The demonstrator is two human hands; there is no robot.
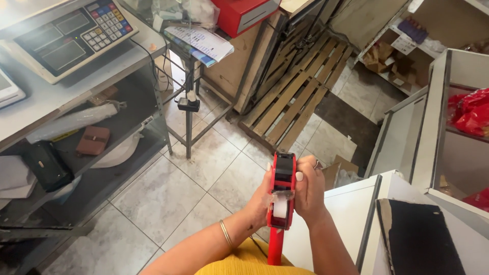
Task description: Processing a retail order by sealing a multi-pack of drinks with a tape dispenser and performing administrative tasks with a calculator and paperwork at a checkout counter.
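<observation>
You hold a red price-label gun (281, 196) upright in front of you, its black head pointing away and its slim red handle hanging down toward your yellow top. A roll of white labels sits in its open middle, just below your fingers. Your left hand (261, 199) wraps the gun's left side, fingers curled against it; your right hand (308, 189) clasps the right side, fingers (299, 176) pressed onto the casing near the head.

Beyond your fingers lies a wooden pallet (291, 97) on the tiled floor. To their left a metal bench (61, 97) carries an electronic scale (63, 33); its lower shelf holds a brown wallet (93, 140) and a black pouch (47, 165). To their right a white cabinet (448, 127) holds red packets (471, 112).
</observation>
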